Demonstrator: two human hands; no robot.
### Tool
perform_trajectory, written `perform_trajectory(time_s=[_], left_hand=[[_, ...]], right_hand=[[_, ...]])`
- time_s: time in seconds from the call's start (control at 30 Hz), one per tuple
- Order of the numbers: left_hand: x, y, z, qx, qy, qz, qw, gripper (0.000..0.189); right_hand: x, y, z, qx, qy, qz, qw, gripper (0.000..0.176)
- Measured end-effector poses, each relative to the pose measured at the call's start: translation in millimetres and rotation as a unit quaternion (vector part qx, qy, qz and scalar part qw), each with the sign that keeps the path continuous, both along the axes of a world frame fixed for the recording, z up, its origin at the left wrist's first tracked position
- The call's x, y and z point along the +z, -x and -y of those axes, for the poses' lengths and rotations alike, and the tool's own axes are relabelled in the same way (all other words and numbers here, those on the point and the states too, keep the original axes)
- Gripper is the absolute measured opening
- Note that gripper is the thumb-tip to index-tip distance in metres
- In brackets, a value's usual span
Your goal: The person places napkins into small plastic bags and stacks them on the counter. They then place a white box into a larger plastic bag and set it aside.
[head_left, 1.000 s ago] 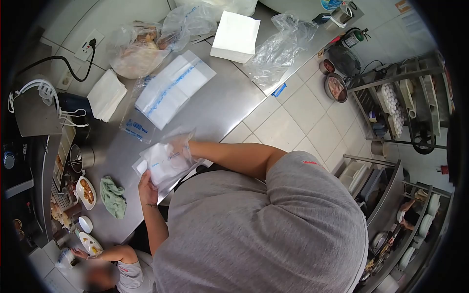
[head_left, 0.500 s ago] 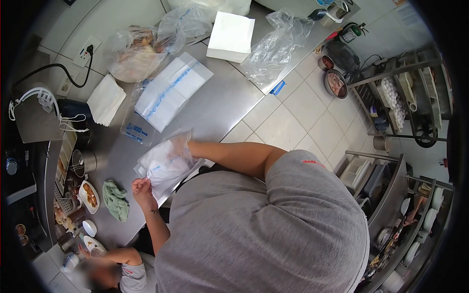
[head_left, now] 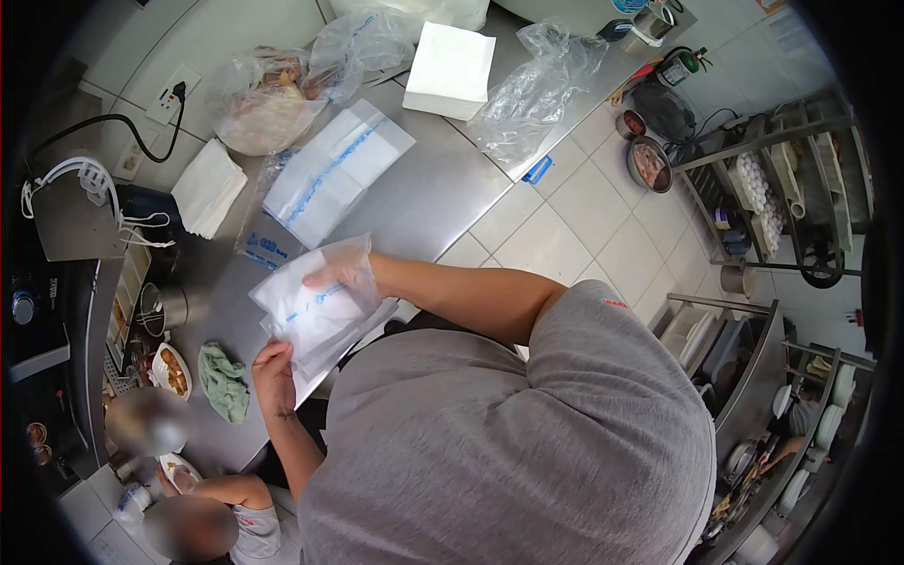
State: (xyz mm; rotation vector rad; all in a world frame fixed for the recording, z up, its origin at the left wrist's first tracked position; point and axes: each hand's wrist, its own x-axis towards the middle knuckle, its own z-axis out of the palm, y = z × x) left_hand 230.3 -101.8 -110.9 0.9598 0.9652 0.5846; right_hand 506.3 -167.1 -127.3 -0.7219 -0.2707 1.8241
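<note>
Clear plastic bag [head_left: 325, 315] with blue print and a white bundle inside lies at the front edge of the steel desk [head_left: 443, 202], partly beyond that edge on the person's side. The right hand [head_left: 341, 273] is inside its mouth, seen through the plastic with the fingers against the white bundle; I cannot tell whether its grip is gripping anything. The left hand [head_left: 273, 367] has its fingers drawn together at the bag's opposite corner; whether that grip pinches the plastic I cannot tell.

Just beyond, toward the desk's wall edge, lie a blue-lettered bag [head_left: 270, 247] and a flat white pack with a blue stripe [head_left: 341, 174]. One stack of white paper [head_left: 209, 188] sits by the wall edge; near the front corner, a crumpled clear bag [head_left: 539, 94] lies beside a squared white stack [head_left: 452, 68]. A green cloth [head_left: 223, 381] lies near the left hand, beside an oval dish of food [head_left: 173, 370].
</note>
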Motion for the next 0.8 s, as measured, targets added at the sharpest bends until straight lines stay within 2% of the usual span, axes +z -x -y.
perform_trajectory(time_s=[0.03, 0.07, 0.13, 0.2, 0.27, 0.3, 0.33, 0.37, 0.43, 0.47, 0.5, 0.53, 0.57, 0.63, 0.67, 0.7, 0.77, 0.8], left_hand=[[3, 4, -3, -0.017, 0.038, 0.036, 0.998, 0.015], [11, 2, -4, -0.034, 0.067, 0.055, 0.996, 0.018], [23, -5, 7, -0.028, 0.074, 0.064, 0.995, 0.022], [48, -27, 20, -0.021, 0.083, 0.074, 0.994, 0.027], [58, -35, 26, -0.019, -0.013, -0.025, 0.999, 0.044], [59, -32, 26, -0.017, -0.013, -0.026, 0.999, 0.044], [58, -28, 26, 0.0, -0.039, -0.013, 0.999, 0.051], [58, -25, 26, 0.017, -0.066, 0.0, 0.998, 0.058], [69, -25, 31, 0.014, -0.077, 0.008, 0.997, 0.061], [73, -27, 33, 0.019, -0.082, 0.019, 0.996, 0.063], [76, -27, 35, 0.023, -0.087, 0.029, 0.996, 0.065], [80, -25, 34, 0.023, -0.087, 0.028, 0.996, 0.065], [84, -21, 30, 0.026, -0.104, 0.022, 0.994, 0.066], [94, -11, 21, 0.036, -0.12, 0.012, 0.992, 0.067], [101, -6, 14, 0.056, -0.168, -0.008, 0.984, 0.068], [110, 1, 10, 0.084, -0.217, -0.034, 0.972, 0.069], [126, 5, 4, 0.119, -0.26, -0.039, 0.957, 0.069], [129, 8, 2, 0.127, -0.263, -0.04, 0.956, 0.07]], right_hand=[[5, -2, 0, 0.013, 0.015, -0.048, 0.999, 0.034], [7, -5, -1, 0.013, 0.013, -0.048, 0.999, 0.034], [10, -9, 0, 0.09, -0.041, 0.165, 0.981, 0.034], [5, -8, 2, 0.099, -0.051, 0.149, 0.983, 0.039], [-6, -8, 6, 0.111, -0.059, 0.132, 0.983, 0.045], [-12, -11, 9, 0.034, -0.029, 0.005, 0.999, 0.049], [-19, -13, 12, -0.044, 0.003, -0.121, 0.992, 0.054], [-6, -18, 20, -0.043, 0.004, -0.122, 0.992, 0.054], [39, -26, 36, 0.046, -0.095, -0.248, 0.963, 0.056], [44, -21, 39, 0.046, -0.094, -0.248, 0.963, 0.056], [48, -12, 43, 0.114, -0.16, 0.104, 0.975, 0.048], [49, -6, 43, 0.167, -0.206, 0.443, 0.856, 0.04], [45, -8, 40, 0.168, -0.207, 0.442, 0.857, 0.04], [34, -16, 26, 0.119, -0.177, 0.327, 0.92, 0.031], [34, -26, 22, -0.007, -0.122, 0.246, 0.961, 0.023], [53, -44, 23, -0.075, -0.112, 0.25, 0.959, 0.019], [61, -77, 13, -0.193, -0.079, 0.177, 0.962, 0.018], [70, -90, 11, -0.239, -0.092, 0.187, 0.948, 0.018]])
